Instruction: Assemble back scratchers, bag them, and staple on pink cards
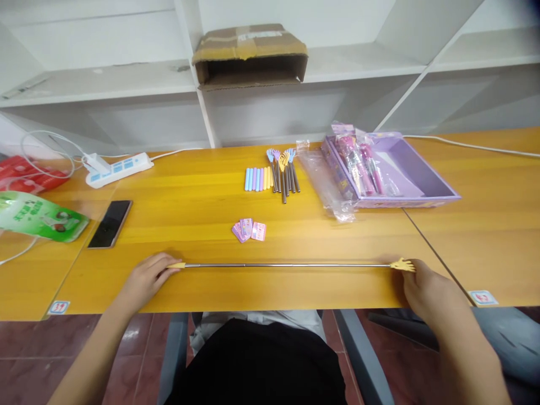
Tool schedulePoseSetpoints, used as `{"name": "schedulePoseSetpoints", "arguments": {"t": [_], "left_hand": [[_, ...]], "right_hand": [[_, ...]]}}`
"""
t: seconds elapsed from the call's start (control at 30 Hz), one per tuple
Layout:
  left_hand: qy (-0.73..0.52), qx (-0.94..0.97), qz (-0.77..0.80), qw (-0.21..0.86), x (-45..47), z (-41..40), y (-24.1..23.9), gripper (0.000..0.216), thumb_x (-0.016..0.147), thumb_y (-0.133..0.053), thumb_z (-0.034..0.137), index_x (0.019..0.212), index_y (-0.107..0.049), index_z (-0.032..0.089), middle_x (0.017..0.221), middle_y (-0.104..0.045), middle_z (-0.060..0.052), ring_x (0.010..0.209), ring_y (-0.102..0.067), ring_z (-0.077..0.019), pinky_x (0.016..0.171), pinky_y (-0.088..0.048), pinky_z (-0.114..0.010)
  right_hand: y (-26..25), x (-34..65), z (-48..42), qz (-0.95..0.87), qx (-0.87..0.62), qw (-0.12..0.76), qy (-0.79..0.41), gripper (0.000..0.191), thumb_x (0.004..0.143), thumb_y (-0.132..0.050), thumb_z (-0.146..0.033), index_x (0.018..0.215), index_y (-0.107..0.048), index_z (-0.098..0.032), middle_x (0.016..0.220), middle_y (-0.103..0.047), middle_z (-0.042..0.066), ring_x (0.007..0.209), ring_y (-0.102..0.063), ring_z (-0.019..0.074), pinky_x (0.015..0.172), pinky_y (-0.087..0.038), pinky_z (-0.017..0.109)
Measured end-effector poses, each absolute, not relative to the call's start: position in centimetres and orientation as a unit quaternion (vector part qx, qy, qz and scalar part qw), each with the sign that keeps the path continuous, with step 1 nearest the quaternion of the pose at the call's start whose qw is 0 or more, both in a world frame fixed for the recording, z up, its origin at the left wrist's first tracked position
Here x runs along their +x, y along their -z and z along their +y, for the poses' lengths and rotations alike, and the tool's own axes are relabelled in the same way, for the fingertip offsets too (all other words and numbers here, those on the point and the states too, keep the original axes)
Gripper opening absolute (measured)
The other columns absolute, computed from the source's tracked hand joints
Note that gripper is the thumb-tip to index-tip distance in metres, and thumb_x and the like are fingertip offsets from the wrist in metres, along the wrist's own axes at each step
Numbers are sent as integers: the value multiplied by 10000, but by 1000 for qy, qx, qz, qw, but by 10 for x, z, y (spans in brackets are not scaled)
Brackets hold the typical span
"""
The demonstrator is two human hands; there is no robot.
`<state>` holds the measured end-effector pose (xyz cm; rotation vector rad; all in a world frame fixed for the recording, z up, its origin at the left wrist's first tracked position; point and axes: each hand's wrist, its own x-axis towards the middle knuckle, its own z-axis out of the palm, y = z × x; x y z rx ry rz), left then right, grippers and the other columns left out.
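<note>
A telescopic back scratcher (pixel 287 265) is stretched out sideways near the table's front edge, its thin metal rod fully drawn between my hands. My left hand (pixel 147 279) pinches its yellow handle end. At the other end, my right hand (pixel 426 287) grips the yellow claw-shaped head, with some fingers hidden under the hand. Beyond the rod lie several small printed cards (pixel 248 229), overlapping. Farther back, pastel handle sleeves (pixel 258 179) in blue, purple and yellow sit in a row beside a bunch of collapsed back scratchers (pixel 285 171) with coloured claw heads.
A purple tray (pixel 426 174) holding pink packaged items (pixel 360 163) stands back right, with clear plastic bags (pixel 324 180) beside it. At left are a phone (pixel 110 224), a green pouch (pixel 40 216) and a power strip (pixel 120 170). A cardboard box (pixel 251 48) sits on the shelf.
</note>
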<state>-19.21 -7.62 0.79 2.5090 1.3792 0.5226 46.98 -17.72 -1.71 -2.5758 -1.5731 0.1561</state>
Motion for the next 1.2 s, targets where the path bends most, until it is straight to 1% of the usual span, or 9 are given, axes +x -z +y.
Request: {"name": "schedulePoseSetpoints", "arguments": {"t": [0.23,0.4,0.47,0.57,0.7,0.8,0.93,1.03,1.2], "left_hand": [[-169,902,390,74,-130,-91,-7,259,1123,-549,378,1146,-767,240,1027,-827,-52,906,-793,-209,842,-625,-337],[-129,931,341,24,-53,-113,1,212,1141,-477,253,1162,-682,204,883,-737,-50,758,-726,-202,689,-573,-324],[-119,936,329,35,-29,-119,5,213,1150,-446,251,1134,-653,205,866,-706,-40,722,-705,-188,643,-547,-310],[-114,930,346,42,-10,-122,9,208,1147,-420,200,1138,-628,207,904,-700,-46,758,-714,-191,643,-541,-311],[-80,922,375,54,-3,-123,8,195,1131,-445,202,1105,-638,201,921,-695,-63,777,-702,-214,668,-553,-336],[-51,914,397,66,-1,-129,3,228,1111,-474,198,1262,-645,188,1021,-711,-90,868,-709,-245,753,-585,-376],[-15,905,414,97,-1,-134,-8,430,1073,-521,136,1495,-555,208,1128,-710,-89,977,-701,-258,877,-592,-407],[-3,903,416,107,-3,-130,-14,382,1072,-518,129,1438,-591,208,1148,-698,-90,1025,-687,-260,919,-578,-410],[-14,909,404,104,-5,-120,-5,237,1133,-503,297,1312,-646,236,1088,-681,-61,966,-690,-242,841,-564,-381]], "right_hand": [[18,406,-162,-612,-789,-46,-44,149,1056,-473,-281,1006,-586,-198,697,-688,92,566,-654,254,572,-300,329],[18,299,-157,-688,-725,-14,19,153,1042,-504,-273,934,-573,-189,648,-653,82,533,-653,247,524,-256,326],[18,266,-157,-712,-701,3,40,127,997,-527,-180,874,-552,-198,647,-654,87,539,-664,242,518,-265,323],[19,247,-156,-723,-689,13,50,145,941,-524,-78,861,-546,-198,637,-657,83,545,-671,233,519,-260,322],[22,259,-155,-730,-681,48,6,65,982,-576,-192,1039,-603,-180,705,-711,49,589,-687,212,546,-267,308],[26,268,-157,-734,-675,67,-15,71,977,-594,-226,1035,-607,-189,745,-729,32,605,-691,197,567,-270,303],[28,265,-158,-747,-661,68,-18,44,995,-600,-239,993,-602,-195,770,-745,30,636,-707,197,583,-274,308],[27,257,-159,-751,-657,58,-16,96,1012,-613,-256,938,-578,-205,767,-747,33,638,-709,201,584,-274,317],[26,253,-161,-769,-636,60,-2,114,1005,-622,-224,914,-554,-217,737,-722,17,641,-707,204,598,-299,323]]}}
